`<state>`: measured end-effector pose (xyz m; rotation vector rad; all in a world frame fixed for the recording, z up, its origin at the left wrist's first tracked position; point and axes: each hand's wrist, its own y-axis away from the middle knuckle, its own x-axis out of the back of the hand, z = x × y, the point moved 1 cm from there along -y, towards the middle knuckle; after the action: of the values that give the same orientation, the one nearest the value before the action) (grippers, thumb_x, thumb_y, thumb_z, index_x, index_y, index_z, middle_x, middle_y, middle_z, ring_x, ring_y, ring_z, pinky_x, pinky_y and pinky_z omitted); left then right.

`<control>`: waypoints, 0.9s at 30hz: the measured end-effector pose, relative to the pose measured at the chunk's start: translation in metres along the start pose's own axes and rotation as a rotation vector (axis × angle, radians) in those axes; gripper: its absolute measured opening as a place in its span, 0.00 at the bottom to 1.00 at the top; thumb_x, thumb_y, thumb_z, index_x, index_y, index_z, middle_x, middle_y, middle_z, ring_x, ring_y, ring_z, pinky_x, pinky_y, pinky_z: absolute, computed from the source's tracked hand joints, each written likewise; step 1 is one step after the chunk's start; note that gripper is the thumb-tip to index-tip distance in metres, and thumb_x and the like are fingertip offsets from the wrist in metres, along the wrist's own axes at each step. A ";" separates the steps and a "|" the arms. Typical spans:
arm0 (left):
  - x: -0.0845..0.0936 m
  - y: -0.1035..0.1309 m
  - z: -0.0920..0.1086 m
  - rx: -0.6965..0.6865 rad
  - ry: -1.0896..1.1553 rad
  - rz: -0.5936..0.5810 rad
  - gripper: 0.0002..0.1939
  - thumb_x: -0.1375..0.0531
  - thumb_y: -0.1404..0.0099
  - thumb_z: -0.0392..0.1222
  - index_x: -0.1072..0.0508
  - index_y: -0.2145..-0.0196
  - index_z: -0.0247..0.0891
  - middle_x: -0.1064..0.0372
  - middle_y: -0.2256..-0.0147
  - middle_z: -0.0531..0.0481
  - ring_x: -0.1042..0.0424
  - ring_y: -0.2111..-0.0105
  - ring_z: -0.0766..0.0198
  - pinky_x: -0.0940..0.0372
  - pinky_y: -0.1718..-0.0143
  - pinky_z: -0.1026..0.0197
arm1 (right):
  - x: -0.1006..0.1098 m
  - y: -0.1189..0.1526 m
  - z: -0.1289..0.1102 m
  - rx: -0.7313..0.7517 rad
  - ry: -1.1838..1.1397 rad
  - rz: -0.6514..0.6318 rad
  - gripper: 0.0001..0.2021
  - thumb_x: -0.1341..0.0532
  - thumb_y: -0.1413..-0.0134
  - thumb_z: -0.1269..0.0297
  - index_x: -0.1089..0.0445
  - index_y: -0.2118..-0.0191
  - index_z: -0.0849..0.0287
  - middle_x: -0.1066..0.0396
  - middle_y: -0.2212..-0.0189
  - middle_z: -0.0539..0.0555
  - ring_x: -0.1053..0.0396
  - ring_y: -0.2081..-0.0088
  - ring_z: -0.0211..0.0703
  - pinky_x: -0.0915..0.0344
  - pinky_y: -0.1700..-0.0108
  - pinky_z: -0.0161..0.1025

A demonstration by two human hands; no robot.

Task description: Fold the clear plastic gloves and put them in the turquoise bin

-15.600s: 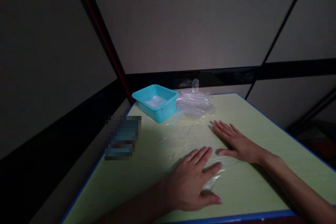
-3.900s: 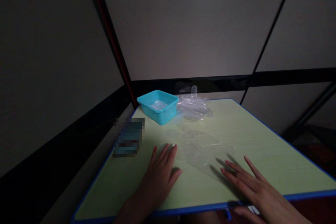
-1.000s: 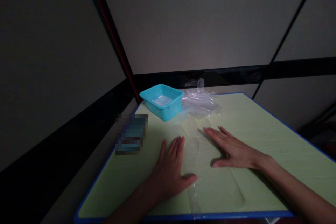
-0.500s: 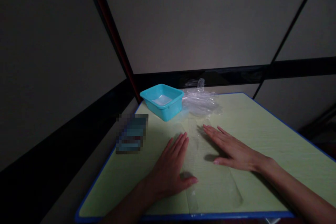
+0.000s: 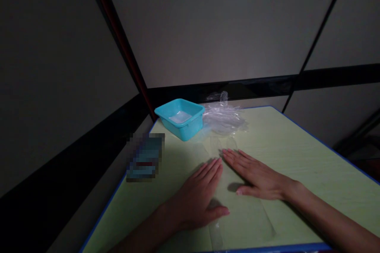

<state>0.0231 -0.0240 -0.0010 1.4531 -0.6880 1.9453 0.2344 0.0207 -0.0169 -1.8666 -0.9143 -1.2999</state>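
Observation:
A clear plastic bag point(image 5: 243, 221) lies flat on the pale green table, its faint edges running from the front edge toward the middle. Across its left part rests my left hand point(image 5: 200, 197), palm down, fingers stretched out and thumb apart. My right hand point(image 5: 257, 176) is flat over the bag's right part, fingers extended toward the upper left and thumb held away. The fingertips of both hands come close together near the bag's far half. Neither hand grasps anything. Parts of the bag are hidden under the hands.
A turquoise plastic basket point(image 5: 192, 128) stands at the back left, with something whitish on its bottom. Beside it lies a heap of clear plastic bags point(image 5: 224, 118). A pixelated flat item point(image 5: 145, 158) is at the table's left edge. Walls close off the back and left.
My left hand has slid slightly right, bringing its fingertips nearer my right hand's. My right hand has settled flatter on the bag. The view has shifted a little.

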 end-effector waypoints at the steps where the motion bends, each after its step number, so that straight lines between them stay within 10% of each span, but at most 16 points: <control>1: 0.001 -0.005 0.001 -0.016 -0.001 -0.002 0.39 0.48 0.42 0.55 0.58 0.41 0.30 0.66 0.40 0.39 0.66 0.40 0.56 0.60 0.42 0.53 | 0.000 0.000 0.000 -0.001 0.009 0.004 0.40 0.51 0.48 0.45 0.68 0.38 0.65 0.69 0.39 0.62 0.68 0.39 0.50 0.64 0.40 0.51; 14: -0.014 -0.021 -0.006 -0.021 0.081 0.024 0.42 0.51 0.42 0.60 0.56 0.41 0.26 0.65 0.40 0.36 0.67 0.40 0.54 0.61 0.42 0.51 | -0.001 0.003 0.007 -0.063 -0.086 0.073 0.37 0.51 0.46 0.47 0.65 0.38 0.62 0.62 0.39 0.62 0.62 0.40 0.52 0.60 0.41 0.53; 19: 0.001 -0.023 -0.021 0.024 0.636 0.173 0.36 0.63 0.38 0.61 0.55 0.41 0.32 0.60 0.40 0.44 0.58 0.41 0.58 0.58 0.42 0.54 | 0.010 -0.003 0.011 -0.235 -0.653 0.406 0.25 0.60 0.43 0.48 0.51 0.46 0.57 0.35 0.59 0.59 0.36 0.56 0.48 0.41 0.52 0.50; 22: 0.010 -0.028 -0.029 -0.003 1.113 0.228 0.39 0.74 0.39 0.60 0.53 0.42 0.29 0.48 0.44 0.40 0.46 0.45 0.57 0.52 0.45 0.52 | 0.010 -0.009 0.013 -0.243 -1.009 0.449 0.25 0.63 0.45 0.44 0.47 0.53 0.56 0.38 0.75 0.50 0.36 0.74 0.41 0.36 0.61 0.47; 27: 0.003 -0.038 -0.030 0.004 1.451 -0.024 0.39 0.75 0.39 0.60 0.54 0.42 0.27 0.43 0.47 0.35 0.40 0.49 0.55 0.48 0.48 0.50 | 0.000 -0.014 0.014 -0.300 -1.173 0.333 0.25 0.62 0.48 0.39 0.45 0.61 0.55 0.45 0.82 0.45 0.44 0.82 0.36 0.39 0.70 0.39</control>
<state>0.0305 0.0239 -0.0047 -0.1851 0.0374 2.2957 0.2294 0.0397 -0.0193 -2.8966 -0.8730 -0.0220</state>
